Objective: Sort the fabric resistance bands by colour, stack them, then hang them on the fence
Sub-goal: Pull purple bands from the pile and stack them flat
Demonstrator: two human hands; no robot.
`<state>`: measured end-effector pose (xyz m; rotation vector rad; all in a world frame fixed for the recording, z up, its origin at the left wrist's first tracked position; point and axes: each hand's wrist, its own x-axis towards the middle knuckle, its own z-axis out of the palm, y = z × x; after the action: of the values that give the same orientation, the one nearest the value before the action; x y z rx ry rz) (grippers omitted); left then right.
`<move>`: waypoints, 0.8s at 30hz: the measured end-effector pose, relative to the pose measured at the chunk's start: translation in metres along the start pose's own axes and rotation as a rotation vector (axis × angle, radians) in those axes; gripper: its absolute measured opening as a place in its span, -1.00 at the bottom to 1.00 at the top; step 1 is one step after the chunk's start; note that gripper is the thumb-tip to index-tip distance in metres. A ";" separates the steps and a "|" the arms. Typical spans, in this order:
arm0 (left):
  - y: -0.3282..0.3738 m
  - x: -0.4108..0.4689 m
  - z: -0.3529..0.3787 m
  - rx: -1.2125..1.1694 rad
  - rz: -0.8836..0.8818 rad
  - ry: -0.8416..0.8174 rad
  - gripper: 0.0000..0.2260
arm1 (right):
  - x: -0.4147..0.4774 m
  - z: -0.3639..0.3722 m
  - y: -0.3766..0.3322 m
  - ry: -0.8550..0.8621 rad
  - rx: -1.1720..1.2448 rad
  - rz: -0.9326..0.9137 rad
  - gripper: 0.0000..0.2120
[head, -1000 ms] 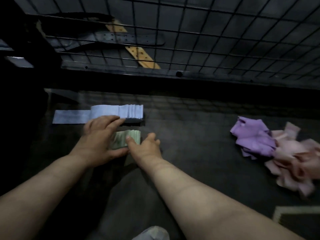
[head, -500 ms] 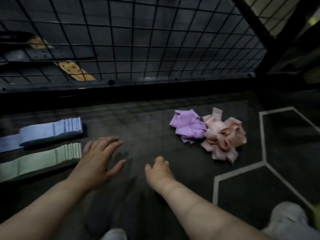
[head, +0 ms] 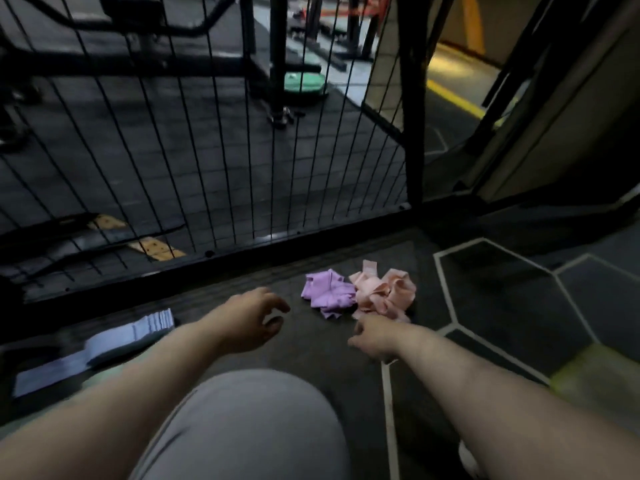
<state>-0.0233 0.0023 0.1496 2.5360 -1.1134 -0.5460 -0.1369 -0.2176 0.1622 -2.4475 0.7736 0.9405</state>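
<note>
A loose heap of purple bands [head: 327, 294] lies on the dark floor beside a heap of pink bands [head: 382, 292], just in front of the black wire fence [head: 214, 140]. At the left sits the neat stack of blue bands [head: 104, 344]; a sliver of the green stack [head: 104, 374] shows below my left forearm. My left hand [head: 251, 320] hovers over the floor left of the purple heap, fingers loosely curled, holding nothing. My right hand [head: 375, 336] reaches toward the pink heap's near edge with its fingers hidden; I cannot tell whether it touches a band.
My grey-clad knee [head: 249, 424] fills the bottom centre. White hexagon lines [head: 440, 271] mark the floor at the right. Behind the fence are gym equipment frames, a green weight plate [head: 303, 83] and a yellow perforated bar [head: 152, 245]. A black fence post [head: 412, 98] stands at the right.
My view swung right and up, away from the blue and green stacks. Both hands left the green stack and moved right toward the purple and pink heaps.
</note>
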 end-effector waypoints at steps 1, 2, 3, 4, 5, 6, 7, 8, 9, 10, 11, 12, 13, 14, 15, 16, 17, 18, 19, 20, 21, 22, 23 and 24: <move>0.010 -0.004 -0.014 -0.009 0.008 0.003 -0.74 | -0.014 -0.008 0.004 0.006 0.019 0.005 -0.65; 0.021 -0.010 -0.029 -0.013 0.015 0.003 -0.75 | -0.029 -0.015 0.009 0.015 0.051 0.000 -0.68; 0.033 -0.015 -0.044 -0.007 0.025 -0.004 -0.76 | -0.045 -0.023 0.014 0.017 0.083 -0.007 -0.71; 0.041 -0.017 -0.056 0.009 0.047 -0.009 -0.77 | -0.055 -0.030 0.019 0.014 0.097 -0.013 -0.76; 0.053 -0.023 -0.070 0.035 0.074 -0.015 -0.78 | -0.074 -0.037 0.024 0.016 0.090 -0.011 -0.81; 0.064 -0.028 -0.081 0.056 0.102 -0.024 -0.78 | -0.089 -0.044 0.029 0.018 0.092 -0.010 -0.82; 0.078 -0.035 -0.093 0.079 0.123 -0.035 -0.76 | -0.106 -0.051 0.033 0.036 0.085 -0.012 -0.81; 0.090 -0.042 -0.104 0.097 0.147 -0.046 -0.75 | -0.118 -0.056 0.037 0.056 0.074 -0.024 -0.78; 0.102 -0.048 -0.113 0.110 0.161 -0.057 -0.75 | -0.131 -0.062 0.040 0.073 0.053 -0.025 -0.78; 0.114 -0.055 -0.120 0.110 0.172 -0.062 -0.77 | -0.144 -0.067 0.044 0.095 0.037 -0.021 -0.77; 0.126 -0.060 -0.127 0.096 0.158 -0.068 -0.80 | -0.157 -0.072 0.046 0.116 0.021 -0.010 -0.75; 0.135 -0.065 -0.131 0.075 0.145 -0.078 -0.83 | -0.169 -0.076 0.048 0.128 0.007 -0.011 -0.72; 0.145 -0.069 -0.136 0.072 0.126 -0.084 -0.86 | -0.182 -0.081 0.048 0.137 -0.017 -0.013 -0.71; 0.151 -0.070 -0.139 0.060 0.122 -0.091 -0.89 | -0.189 -0.087 0.048 0.140 -0.038 -0.018 -0.70; 0.157 -0.070 -0.142 0.063 0.117 -0.101 -0.91 | -0.198 -0.092 0.047 0.140 -0.058 -0.023 -0.70; 0.162 -0.069 -0.143 0.058 0.116 -0.121 -0.91 | -0.202 -0.096 0.046 0.135 -0.061 -0.033 -0.70; 0.168 -0.068 -0.144 0.080 0.107 -0.135 -0.91 | -0.204 -0.100 0.046 0.130 -0.061 -0.043 -0.69; 0.172 -0.064 -0.143 0.076 0.101 -0.146 -0.90 | -0.205 -0.104 0.044 0.126 -0.061 -0.055 -0.69; 0.175 -0.062 -0.141 0.091 0.096 -0.152 -0.89 | -0.202 -0.107 0.043 0.126 -0.075 -0.064 -0.69; 0.176 -0.055 -0.137 0.092 0.093 -0.162 -0.87 | -0.198 -0.112 0.042 0.126 -0.091 -0.073 -0.68; 0.177 -0.046 -0.134 0.123 0.087 -0.173 -0.88 | -0.190 -0.117 0.041 0.123 -0.104 -0.082 -0.68; 0.178 -0.041 -0.131 0.159 0.091 -0.200 -0.89 | -0.182 -0.120 0.041 0.119 -0.110 -0.087 -0.68; 0.178 -0.035 -0.126 0.208 0.099 -0.225 -0.89 | -0.171 -0.122 0.041 0.112 -0.122 -0.093 -0.68; 0.178 -0.028 -0.121 0.249 0.107 -0.247 -0.89 | -0.159 -0.124 0.043 0.107 -0.135 -0.097 -0.69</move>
<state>-0.0968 -0.0763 0.3384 2.6489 -1.4786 -0.7503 -0.2028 -0.2615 0.3527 -2.6449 0.6387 0.8566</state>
